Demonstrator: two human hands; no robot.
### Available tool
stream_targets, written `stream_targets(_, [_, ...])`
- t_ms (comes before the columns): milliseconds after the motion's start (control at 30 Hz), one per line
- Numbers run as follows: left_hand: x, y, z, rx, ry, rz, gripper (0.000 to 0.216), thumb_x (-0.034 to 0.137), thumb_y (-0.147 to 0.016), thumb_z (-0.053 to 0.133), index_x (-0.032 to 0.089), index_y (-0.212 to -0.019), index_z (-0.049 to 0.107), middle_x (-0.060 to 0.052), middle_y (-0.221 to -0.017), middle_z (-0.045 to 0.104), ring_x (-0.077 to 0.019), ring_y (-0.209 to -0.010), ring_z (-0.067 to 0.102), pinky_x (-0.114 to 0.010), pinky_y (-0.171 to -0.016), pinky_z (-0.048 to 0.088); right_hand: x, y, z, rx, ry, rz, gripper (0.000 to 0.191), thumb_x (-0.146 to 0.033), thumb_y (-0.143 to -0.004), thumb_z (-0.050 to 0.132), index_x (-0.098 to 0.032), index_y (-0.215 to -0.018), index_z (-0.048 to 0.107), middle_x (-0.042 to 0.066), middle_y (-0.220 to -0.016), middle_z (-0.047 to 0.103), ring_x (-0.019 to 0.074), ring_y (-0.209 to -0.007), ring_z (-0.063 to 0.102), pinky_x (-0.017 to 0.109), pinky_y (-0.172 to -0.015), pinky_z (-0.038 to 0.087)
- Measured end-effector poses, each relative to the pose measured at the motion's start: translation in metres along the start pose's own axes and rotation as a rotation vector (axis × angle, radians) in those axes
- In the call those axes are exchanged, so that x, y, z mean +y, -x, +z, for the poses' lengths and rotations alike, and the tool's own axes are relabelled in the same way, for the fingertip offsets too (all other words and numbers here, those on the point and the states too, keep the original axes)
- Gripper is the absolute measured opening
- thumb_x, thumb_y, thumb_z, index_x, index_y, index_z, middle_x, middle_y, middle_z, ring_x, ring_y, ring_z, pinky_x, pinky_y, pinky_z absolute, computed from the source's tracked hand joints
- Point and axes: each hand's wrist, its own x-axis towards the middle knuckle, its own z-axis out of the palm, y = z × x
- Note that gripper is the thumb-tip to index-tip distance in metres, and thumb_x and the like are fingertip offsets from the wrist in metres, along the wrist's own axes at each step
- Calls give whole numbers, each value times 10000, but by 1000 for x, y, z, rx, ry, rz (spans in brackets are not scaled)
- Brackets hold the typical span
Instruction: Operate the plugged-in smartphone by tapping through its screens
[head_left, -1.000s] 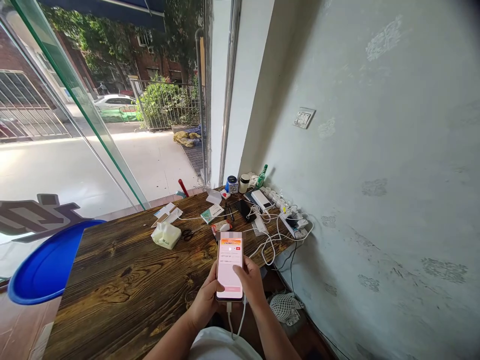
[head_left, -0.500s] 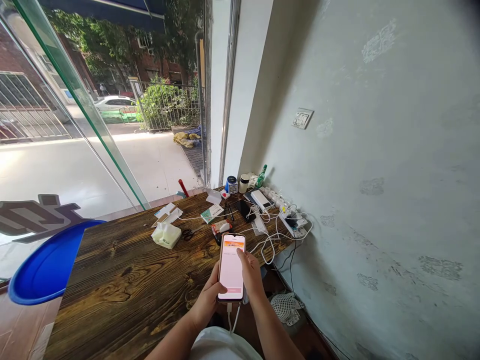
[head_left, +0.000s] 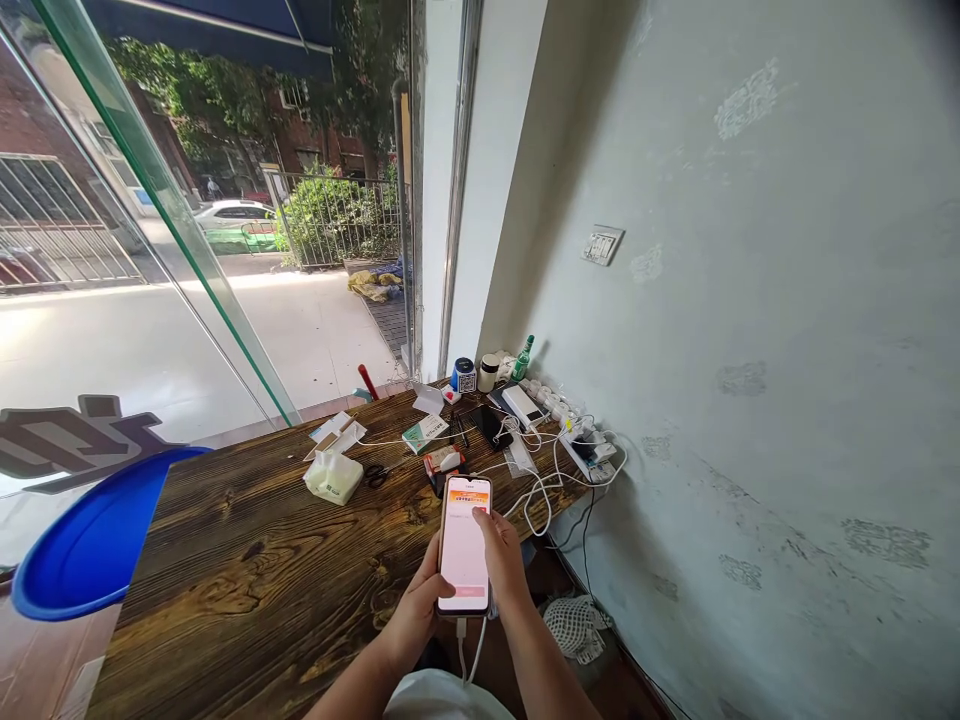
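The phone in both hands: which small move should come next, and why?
Probably a short tap or swipe with the right hand. Its thumb lies on the lit screen of the phone, and the left hand grips the phone from below, holding it steady. The white cable hangs plugged in at the bottom, so keeping the phone in place seems wise.

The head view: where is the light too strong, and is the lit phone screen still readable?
Head view: the pavement behind the glass pane is overexposed to white; the lit white-and-orange phone screen, held by the left hand and right hand, is bright, its text too small to read; straight edges bend near the frame sides.
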Motion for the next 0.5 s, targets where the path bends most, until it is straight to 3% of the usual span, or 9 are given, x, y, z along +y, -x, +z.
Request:
stream_targets(300, [-2, -3, -5, -34, 5, 4, 962, 109, -608, 522, 331, -1512, 279, -45, -1148, 661, -103, -595, 511, -221, -532, 345, -2, 0, 3, 7, 61, 21, 637, -742, -535, 710, -169, -803, 635, 47, -663, 666, 198, -591, 550, 318, -563, 404])
stream_targets(500, [6, 3, 2, 41, -41, -36, 1102, 110, -501, 533, 346, -1528, 208, -58, -1205, 636, -195, -784, 610, -196, -469, 325, 0, 11, -8, -232, 3, 8, 569, -552, -674, 607, -191, -1114, 596, 80, -1045, 709, 274, -928, 626, 393, -820, 483])
